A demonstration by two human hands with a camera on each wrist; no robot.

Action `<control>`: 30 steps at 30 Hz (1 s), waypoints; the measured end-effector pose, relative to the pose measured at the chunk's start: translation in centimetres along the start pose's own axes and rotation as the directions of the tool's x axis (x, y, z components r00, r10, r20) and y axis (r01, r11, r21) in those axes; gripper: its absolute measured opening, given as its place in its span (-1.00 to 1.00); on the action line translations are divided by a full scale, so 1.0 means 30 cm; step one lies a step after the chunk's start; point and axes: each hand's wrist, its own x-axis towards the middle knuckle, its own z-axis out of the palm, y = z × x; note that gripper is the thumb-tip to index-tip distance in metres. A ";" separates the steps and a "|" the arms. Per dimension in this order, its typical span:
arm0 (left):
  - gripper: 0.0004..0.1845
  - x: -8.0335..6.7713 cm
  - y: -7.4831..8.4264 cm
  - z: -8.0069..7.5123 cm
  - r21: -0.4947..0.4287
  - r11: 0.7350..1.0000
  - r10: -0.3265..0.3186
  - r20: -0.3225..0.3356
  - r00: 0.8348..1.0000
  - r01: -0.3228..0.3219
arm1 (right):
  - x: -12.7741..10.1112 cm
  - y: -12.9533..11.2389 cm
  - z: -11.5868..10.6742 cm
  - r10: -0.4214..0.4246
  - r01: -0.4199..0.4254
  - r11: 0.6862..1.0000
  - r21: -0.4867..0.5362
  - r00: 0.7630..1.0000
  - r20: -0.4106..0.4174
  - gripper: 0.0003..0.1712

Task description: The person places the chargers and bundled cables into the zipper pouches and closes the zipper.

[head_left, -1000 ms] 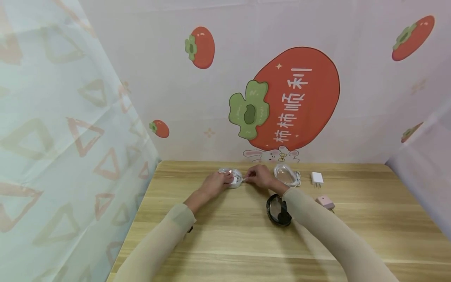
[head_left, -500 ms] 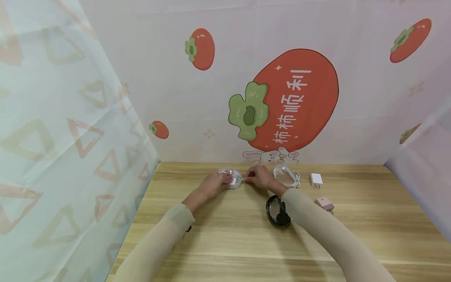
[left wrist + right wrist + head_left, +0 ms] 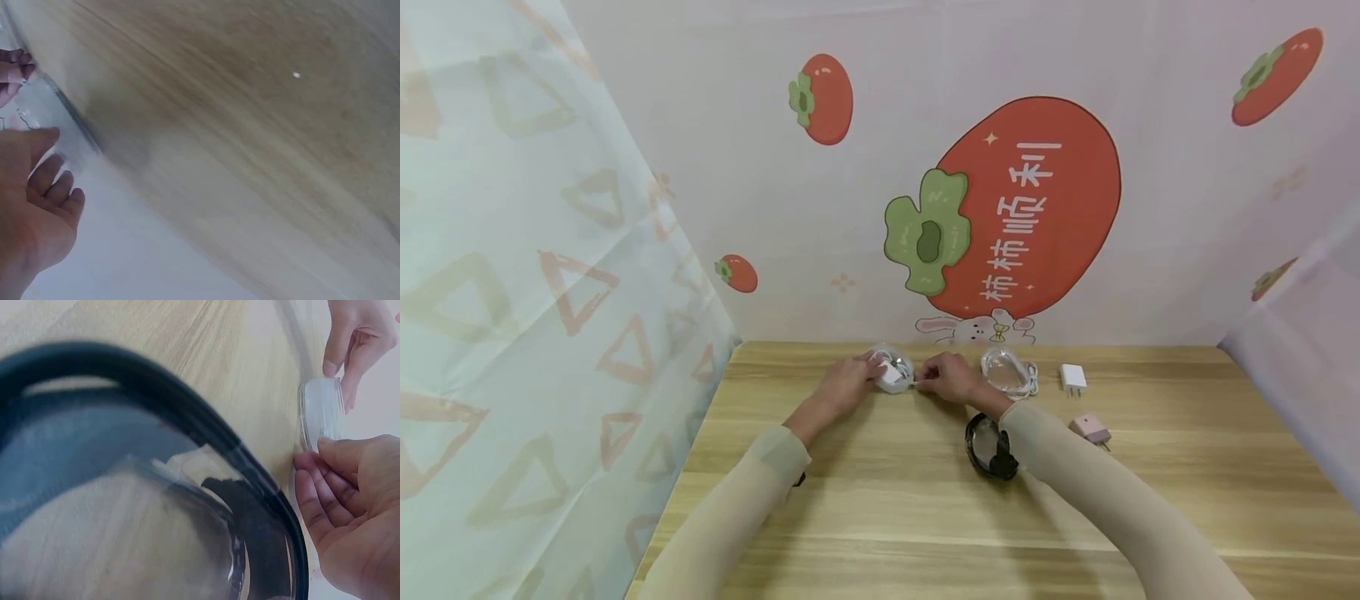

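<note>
Hands met at the far middle of the wooden table (image 3: 880,492), where we observed a small clear case (image 3: 895,374) holding a white coiled cable. Left hand (image 3: 848,385) gripped the case from its left side, fingers curled round the rim. Right hand (image 3: 950,379) pinched the case's right edge between thumb and fingertips. We noted a black-rimmed case (image 3: 988,448) just beside the right forearm, a second clear case (image 3: 1006,372) right of the right hand, then a white charger (image 3: 1072,379) and a pink charger (image 3: 1091,430) further right
</note>
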 end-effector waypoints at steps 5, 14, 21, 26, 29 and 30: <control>-0.47 0.011 0.033 -0.020 -0.017 0.999 -0.038 0.068 0.997 0.039 | 0.004 -0.012 0.003 -0.016 0.016 1.000 -0.001 1.000 -0.004 -0.89; -0.32 0.017 0.062 -0.004 -0.044 0.997 -0.068 0.040 0.997 0.070 | 0.006 -0.026 0.026 -0.056 0.056 0.998 0.042 0.998 0.016 -0.90; -0.45 0.015 0.056 0.010 -0.018 0.999 -0.033 0.014 0.999 0.033 | -0.003 -0.038 0.023 -0.075 0.074 0.996 0.042 0.997 0.018 -0.89; -0.52 0.011 0.053 0.020 0.028 1.000 0.011 0.005 1.000 -0.011 | -0.011 -0.034 0.020 -0.078 0.077 0.996 0.035 0.997 0.025 -0.90; -0.52 0.011 0.053 0.026 -0.005 1.000 -0.014 0.024 1.000 0.014 | -0.012 -0.026 0.019 -0.079 0.078 0.997 0.029 0.996 0.031 -0.90; -0.52 0.011 0.053 0.028 -0.017 1.000 -0.020 0.030 0.999 0.021 | -0.011 -0.022 0.018 -0.079 0.078 0.997 0.026 0.996 0.030 -0.89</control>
